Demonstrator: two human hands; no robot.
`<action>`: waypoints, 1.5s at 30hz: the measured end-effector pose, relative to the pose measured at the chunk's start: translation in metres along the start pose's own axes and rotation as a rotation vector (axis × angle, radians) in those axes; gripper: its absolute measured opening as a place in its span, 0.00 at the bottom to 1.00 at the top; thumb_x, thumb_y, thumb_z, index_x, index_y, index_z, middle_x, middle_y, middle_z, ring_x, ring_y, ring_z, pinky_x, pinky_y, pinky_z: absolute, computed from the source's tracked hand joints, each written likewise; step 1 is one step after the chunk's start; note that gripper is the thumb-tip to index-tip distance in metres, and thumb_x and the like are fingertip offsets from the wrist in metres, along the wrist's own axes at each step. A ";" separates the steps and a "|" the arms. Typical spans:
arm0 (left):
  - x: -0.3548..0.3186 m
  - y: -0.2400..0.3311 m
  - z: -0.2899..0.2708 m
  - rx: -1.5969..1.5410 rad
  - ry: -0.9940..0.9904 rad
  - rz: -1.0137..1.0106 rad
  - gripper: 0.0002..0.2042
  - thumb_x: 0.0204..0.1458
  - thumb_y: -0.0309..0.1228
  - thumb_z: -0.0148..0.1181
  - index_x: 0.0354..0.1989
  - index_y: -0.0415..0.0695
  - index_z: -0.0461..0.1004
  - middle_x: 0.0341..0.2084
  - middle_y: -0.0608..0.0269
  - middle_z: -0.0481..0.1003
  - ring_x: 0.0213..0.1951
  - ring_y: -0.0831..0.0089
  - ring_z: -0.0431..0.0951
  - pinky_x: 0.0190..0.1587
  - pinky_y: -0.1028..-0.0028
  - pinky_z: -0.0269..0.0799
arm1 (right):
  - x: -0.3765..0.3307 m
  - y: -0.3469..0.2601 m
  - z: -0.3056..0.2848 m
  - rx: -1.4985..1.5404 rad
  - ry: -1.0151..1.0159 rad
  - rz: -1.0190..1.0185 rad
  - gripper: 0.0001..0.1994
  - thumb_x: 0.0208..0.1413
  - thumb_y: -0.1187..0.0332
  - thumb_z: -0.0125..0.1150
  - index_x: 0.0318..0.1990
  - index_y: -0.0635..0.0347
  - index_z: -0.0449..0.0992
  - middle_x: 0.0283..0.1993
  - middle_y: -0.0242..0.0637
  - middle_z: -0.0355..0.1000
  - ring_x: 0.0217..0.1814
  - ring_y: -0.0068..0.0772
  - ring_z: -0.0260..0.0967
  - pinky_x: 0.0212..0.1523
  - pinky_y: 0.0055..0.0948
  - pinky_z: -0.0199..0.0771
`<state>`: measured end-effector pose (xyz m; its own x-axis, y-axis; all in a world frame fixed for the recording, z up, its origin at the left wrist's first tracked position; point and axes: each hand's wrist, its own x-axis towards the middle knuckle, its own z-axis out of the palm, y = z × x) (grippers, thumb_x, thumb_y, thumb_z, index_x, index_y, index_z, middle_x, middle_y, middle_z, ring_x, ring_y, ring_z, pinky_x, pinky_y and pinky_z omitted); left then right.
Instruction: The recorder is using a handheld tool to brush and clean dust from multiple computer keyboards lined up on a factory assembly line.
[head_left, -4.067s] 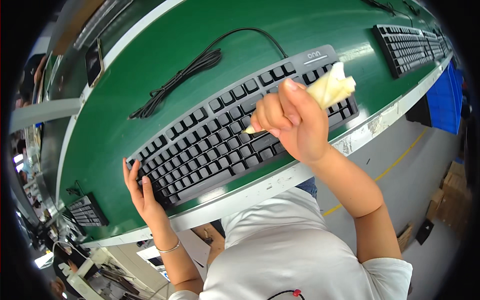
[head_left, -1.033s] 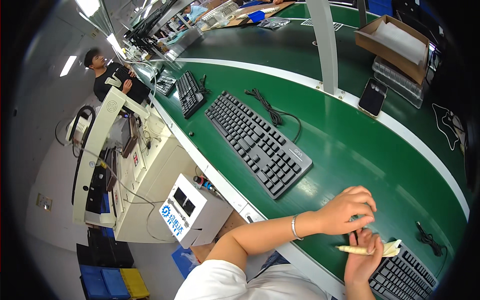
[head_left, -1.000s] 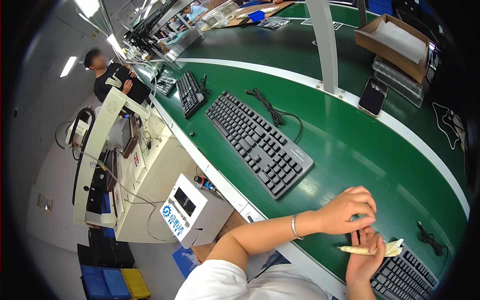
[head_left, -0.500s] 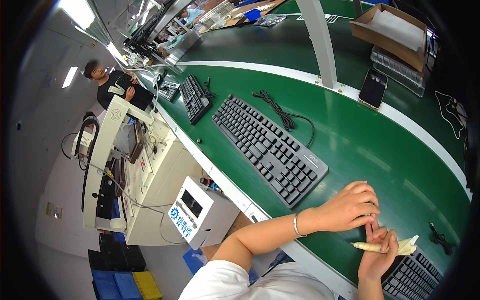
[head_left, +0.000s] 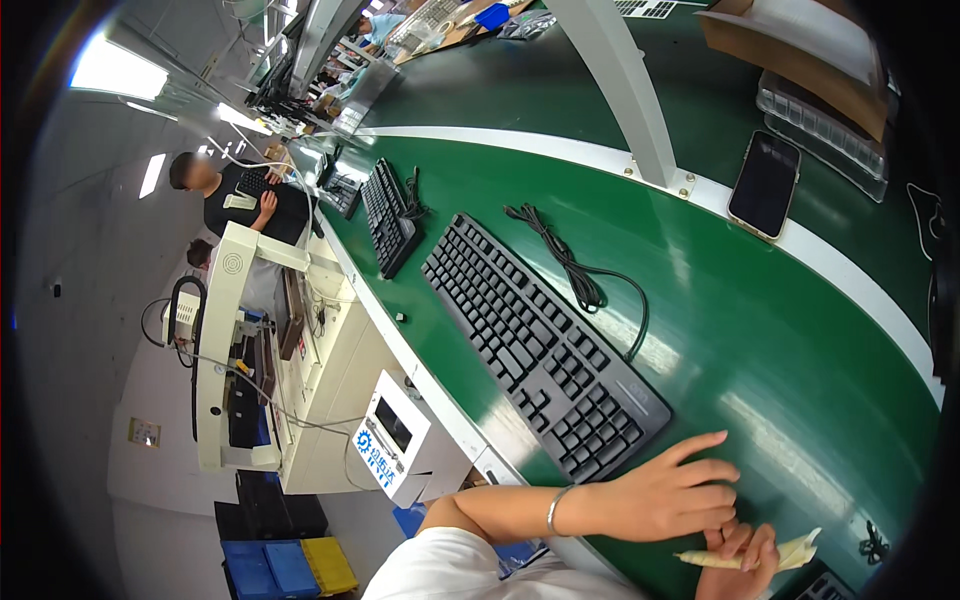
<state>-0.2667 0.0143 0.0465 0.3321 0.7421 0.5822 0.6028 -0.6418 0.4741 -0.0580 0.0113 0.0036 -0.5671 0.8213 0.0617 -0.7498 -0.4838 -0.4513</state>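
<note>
My left hand (head_left: 662, 495), with a silver bangle at the wrist, is held over the table just below the nearest keyboard (head_left: 520, 350). Its index finger is stretched out and the other fingers are loosely bent, their tips meeting the fingers of my right hand. My left thumb is hidden. My right hand (head_left: 738, 562) is closed around a pale yellow, pointed, rolled cone (head_left: 797, 550), its thin tip sticking out toward the left. Whether anything small lies between the two hands' fingertips cannot be made out.
A black cable (head_left: 565, 260) lies behind the nearest keyboard. Farther left are more keyboards (head_left: 385, 215). A phone (head_left: 764, 185) rests by the white rail near a metal post (head_left: 625, 90). Another keyboard (head_left: 825, 588) and a coiled cable (head_left: 873, 543) are at lower right. A person (head_left: 250, 205) stands far left.
The view has shifted. Both hands sit lower and more to the left in it, my left index finger has straightened away from the other fingers, and the cone stays in my right hand.
</note>
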 end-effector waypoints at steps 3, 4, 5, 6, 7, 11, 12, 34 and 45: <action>-0.003 -0.002 -0.006 0.021 0.021 0.002 0.03 0.55 0.28 0.58 0.32 0.42 0.74 0.37 0.63 0.73 0.46 0.61 0.73 0.63 0.49 0.60 | 0.004 0.008 0.002 0.096 -0.006 0.001 0.16 0.63 0.56 0.46 0.23 0.48 0.61 0.30 0.38 0.67 0.47 0.38 0.66 0.65 0.45 0.54; -0.004 -0.003 -0.008 0.018 0.034 -0.003 0.03 0.54 0.27 0.59 0.32 0.42 0.74 0.38 0.62 0.74 0.46 0.61 0.73 0.63 0.49 0.61 | 0.007 0.011 0.004 0.106 0.005 -0.003 0.16 0.63 0.57 0.46 0.23 0.48 0.60 0.29 0.37 0.67 0.47 0.38 0.66 0.64 0.44 0.55; -0.005 -0.003 -0.010 0.015 0.048 -0.006 0.03 0.54 0.27 0.59 0.31 0.41 0.74 0.38 0.62 0.74 0.46 0.61 0.74 0.63 0.48 0.61 | 0.009 0.012 0.006 0.113 0.015 -0.008 0.16 0.63 0.57 0.45 0.23 0.48 0.60 0.29 0.36 0.67 0.46 0.39 0.66 0.63 0.44 0.56; -0.006 -0.004 -0.012 0.012 0.065 -0.006 0.03 0.53 0.26 0.59 0.31 0.41 0.74 0.38 0.62 0.74 0.45 0.61 0.74 0.63 0.48 0.62 | 0.011 0.014 0.009 0.118 0.024 -0.015 0.16 0.64 0.57 0.45 0.23 0.49 0.60 0.28 0.35 0.67 0.46 0.39 0.66 0.62 0.44 0.56; -0.007 -0.004 -0.015 0.009 0.083 -0.003 0.03 0.53 0.26 0.59 0.31 0.40 0.74 0.38 0.61 0.74 0.45 0.61 0.74 0.63 0.48 0.62 | 0.014 0.015 0.012 0.121 0.030 -0.023 0.16 0.64 0.57 0.45 0.23 0.49 0.60 0.27 0.35 0.67 0.46 0.39 0.65 0.61 0.43 0.57; -0.011 -0.010 -0.022 0.028 0.157 0.024 0.01 0.50 0.25 0.57 0.29 0.42 0.72 0.32 0.62 0.72 0.42 0.61 0.72 0.64 0.47 0.60 | 0.020 0.022 0.009 0.153 0.071 0.043 0.15 0.64 0.57 0.46 0.25 0.49 0.63 0.27 0.33 0.67 0.42 0.36 0.66 0.53 0.39 0.64; -0.012 -0.010 -0.026 0.042 0.181 0.036 0.01 0.49 0.25 0.56 0.28 0.42 0.72 0.31 0.62 0.71 0.41 0.61 0.71 0.65 0.47 0.59 | 0.022 0.020 0.010 0.165 0.078 0.064 0.14 0.64 0.57 0.46 0.25 0.50 0.64 0.27 0.32 0.67 0.41 0.35 0.67 0.51 0.38 0.67; 0.001 -0.162 -0.247 0.846 -0.014 -0.593 0.18 0.48 0.47 0.56 0.26 0.43 0.81 0.35 0.55 0.78 0.39 0.55 0.74 0.43 0.59 0.71 | 0.010 0.011 0.121 -0.388 0.334 0.477 0.10 0.64 0.61 0.45 0.39 0.53 0.71 0.56 0.56 0.70 0.20 0.29 0.66 0.18 0.24 0.62; -0.089 -0.199 -0.223 0.795 0.298 -1.110 0.21 0.57 0.48 0.48 0.46 0.47 0.78 0.46 0.54 0.76 0.48 0.55 0.73 0.52 0.61 0.66 | -0.003 -0.013 0.111 -0.165 0.268 0.526 0.11 0.64 0.64 0.50 0.47 0.58 0.73 0.42 0.40 0.73 0.19 0.21 0.59 0.17 0.19 0.55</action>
<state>-0.5785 0.0331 0.0477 -0.6886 0.6516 0.3182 0.7246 0.6016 0.3361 -0.0847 -0.0185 0.1078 -0.7255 0.5428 -0.4232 -0.3176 -0.8095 -0.4938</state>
